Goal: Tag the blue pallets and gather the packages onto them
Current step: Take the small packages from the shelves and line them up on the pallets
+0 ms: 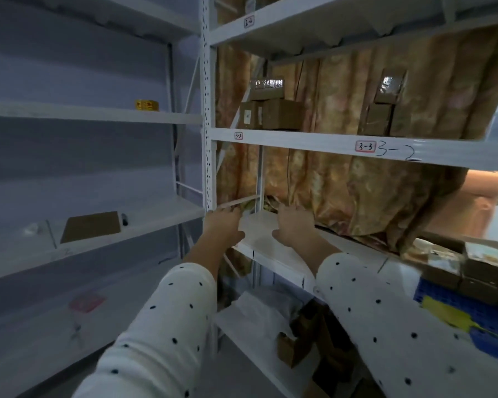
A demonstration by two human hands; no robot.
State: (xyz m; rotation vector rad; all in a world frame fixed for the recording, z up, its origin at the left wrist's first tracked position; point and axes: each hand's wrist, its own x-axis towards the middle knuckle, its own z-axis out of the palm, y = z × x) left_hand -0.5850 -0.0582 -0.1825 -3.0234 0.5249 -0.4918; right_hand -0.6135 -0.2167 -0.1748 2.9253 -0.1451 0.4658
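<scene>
STEP: reaching into shelf | left hand and right hand reach deep, fingers hidden, grip unclear | ADVICE: lift curtain aside; secure packages before carrying to blue pallet

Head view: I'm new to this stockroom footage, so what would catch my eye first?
Two hands in dotted sleeves, the left hand and the right hand, reach onto a white shelf at centre. Behind it hangs a large patterned brown curtain. At lower right, a blue pallet with a yellow tag carries brown boxes.
</scene>
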